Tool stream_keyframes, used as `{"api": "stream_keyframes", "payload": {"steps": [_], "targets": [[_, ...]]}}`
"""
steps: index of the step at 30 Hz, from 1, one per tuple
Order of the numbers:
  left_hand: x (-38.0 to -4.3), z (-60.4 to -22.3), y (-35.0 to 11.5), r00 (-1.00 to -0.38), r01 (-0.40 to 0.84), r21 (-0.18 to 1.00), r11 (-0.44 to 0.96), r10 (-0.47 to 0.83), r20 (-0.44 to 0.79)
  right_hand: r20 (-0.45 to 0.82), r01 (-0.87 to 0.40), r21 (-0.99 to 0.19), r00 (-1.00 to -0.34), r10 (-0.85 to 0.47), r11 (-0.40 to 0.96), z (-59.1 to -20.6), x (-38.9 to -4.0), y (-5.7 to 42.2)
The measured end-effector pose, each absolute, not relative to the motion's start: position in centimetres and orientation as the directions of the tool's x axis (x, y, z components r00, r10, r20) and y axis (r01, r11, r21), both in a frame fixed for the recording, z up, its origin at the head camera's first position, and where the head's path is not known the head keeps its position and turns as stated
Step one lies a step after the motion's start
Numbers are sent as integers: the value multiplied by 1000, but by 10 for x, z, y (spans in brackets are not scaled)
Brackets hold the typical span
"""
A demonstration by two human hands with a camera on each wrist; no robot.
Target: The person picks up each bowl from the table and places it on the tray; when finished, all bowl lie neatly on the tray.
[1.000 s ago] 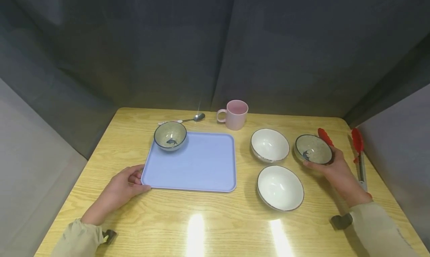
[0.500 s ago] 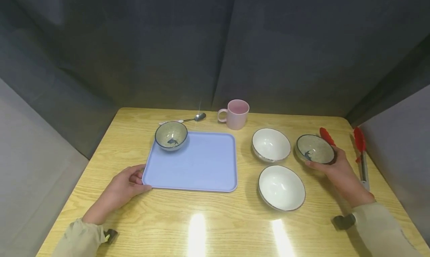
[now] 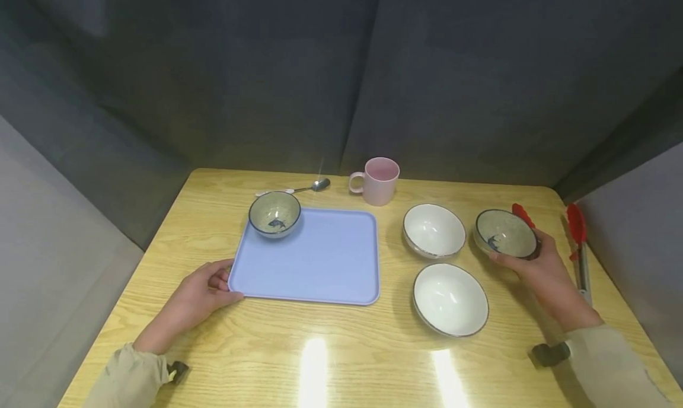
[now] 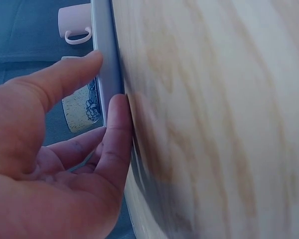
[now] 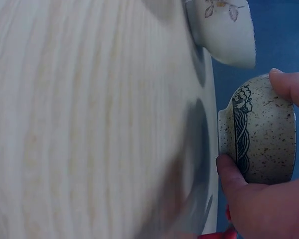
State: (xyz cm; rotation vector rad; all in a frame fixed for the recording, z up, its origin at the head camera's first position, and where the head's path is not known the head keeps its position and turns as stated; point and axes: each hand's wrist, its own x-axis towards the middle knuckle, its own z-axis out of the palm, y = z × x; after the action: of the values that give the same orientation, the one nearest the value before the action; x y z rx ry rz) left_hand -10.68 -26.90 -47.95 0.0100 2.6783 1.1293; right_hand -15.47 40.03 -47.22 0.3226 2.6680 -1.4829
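My left hand (image 3: 200,295) holds the near left corner of the blue tray (image 3: 315,260), thumb at the front edge and fingers at the left edge. In the left wrist view the thumb and a fingertip lie on either side of the tray's rim (image 4: 108,64). A speckled bowl (image 3: 274,215) with a dark drawing inside sits on the tray's far left corner. At the right, my right hand (image 3: 541,274) grips a matching speckled bowl (image 3: 504,233). The right wrist view shows this bowl (image 5: 266,134) just off the tabletop, a finger by its foot.
Two white bowls (image 3: 434,230) stand between the tray and my right hand, one nearer me. A pink mug (image 3: 380,182) and a spoon (image 3: 320,185) are at the back. Red-tipped tongs (image 3: 577,224) lie at the far right, partly behind my right hand.
The speckled bowl in my right hand has risen slightly. My left hand stays at the tray corner. The whole head view has shifted a little.
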Motion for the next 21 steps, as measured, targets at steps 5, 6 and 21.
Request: {"api": "stream_keyframes", "payload": {"steps": [5,6,21], "targets": [[-107,-479,-269,-972,-93,709,699,92,-218,-98,143,-850,-989,115,507,-467,-157,397],[-107,-479,-268,-972,-94,710,698,91,-218,-93,136,-853,-990,110,504,-466,-158,396],[-106,-478,-269,-972,-79,717,692,106,-209,-91,123,-852,-992,88,509,-442,-155,378]]}}
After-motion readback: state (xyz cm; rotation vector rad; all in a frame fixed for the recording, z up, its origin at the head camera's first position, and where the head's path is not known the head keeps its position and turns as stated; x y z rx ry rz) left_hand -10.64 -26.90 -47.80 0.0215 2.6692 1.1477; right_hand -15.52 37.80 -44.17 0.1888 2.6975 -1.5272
